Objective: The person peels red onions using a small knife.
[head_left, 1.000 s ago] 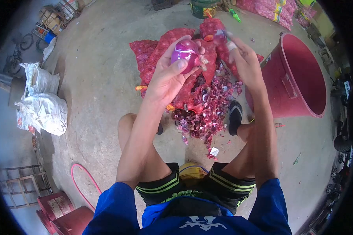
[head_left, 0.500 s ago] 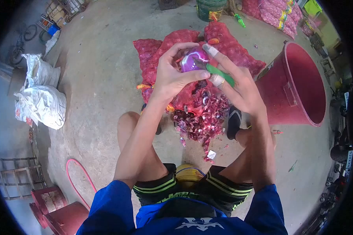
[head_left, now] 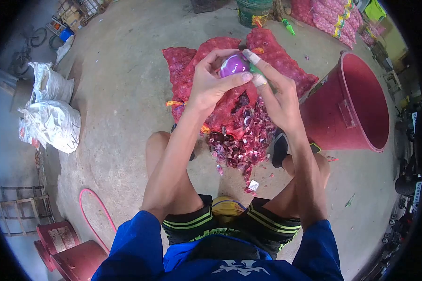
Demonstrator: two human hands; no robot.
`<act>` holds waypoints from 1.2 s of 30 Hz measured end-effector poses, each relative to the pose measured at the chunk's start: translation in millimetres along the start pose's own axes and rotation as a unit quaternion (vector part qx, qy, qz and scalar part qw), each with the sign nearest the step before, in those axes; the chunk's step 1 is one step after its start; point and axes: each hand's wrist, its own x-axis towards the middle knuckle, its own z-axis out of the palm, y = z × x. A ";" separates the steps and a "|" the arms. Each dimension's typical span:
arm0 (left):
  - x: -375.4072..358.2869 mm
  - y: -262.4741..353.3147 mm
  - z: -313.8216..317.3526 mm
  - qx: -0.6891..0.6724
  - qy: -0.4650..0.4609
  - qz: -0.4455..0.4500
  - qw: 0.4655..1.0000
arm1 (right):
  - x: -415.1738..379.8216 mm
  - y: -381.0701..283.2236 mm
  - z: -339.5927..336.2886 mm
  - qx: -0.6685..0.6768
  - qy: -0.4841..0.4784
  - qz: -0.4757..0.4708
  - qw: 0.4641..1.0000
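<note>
The left hand (head_left: 211,86) curls its fingers round a peeled-looking onion (head_left: 233,67) — the right hand (head_left: 284,103), fingers nearly closed on a green handle (head_left: 256,70), meets it above loose skins (head_left: 241,152).

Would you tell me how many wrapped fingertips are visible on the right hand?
2 on the right hand: one wrapped fingertip at the upper right of the onion, the other wrapped fingertip nearer the body. More may be hidden.
</note>
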 end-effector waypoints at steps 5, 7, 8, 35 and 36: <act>-8.8 -0.4 -9.4 -0.122 -0.075 -0.016 0.990 | 11.3 28.2 -47.9 0.085 0.058 0.134 0.986; -4.9 -5.5 -10.5 -0.136 -0.068 -0.014 0.988 | 4.3 17.7 -37.9 0.083 0.020 0.139 0.987; -2.1 -7.5 -10.8 -0.149 -0.064 -0.013 0.987 | 0.8 12.2 -32.1 0.081 -0.013 0.143 0.986; -2.5 -16.4 -16.8 -0.117 -0.055 -0.072 0.989 | 1.1 -13.7 -18.4 -0.014 -0.083 0.035 0.996; -2.5 -15.7 -16.7 -0.117 -0.055 -0.071 0.989 | 1.3 -14.4 -19.4 -0.036 -0.091 0.048 0.994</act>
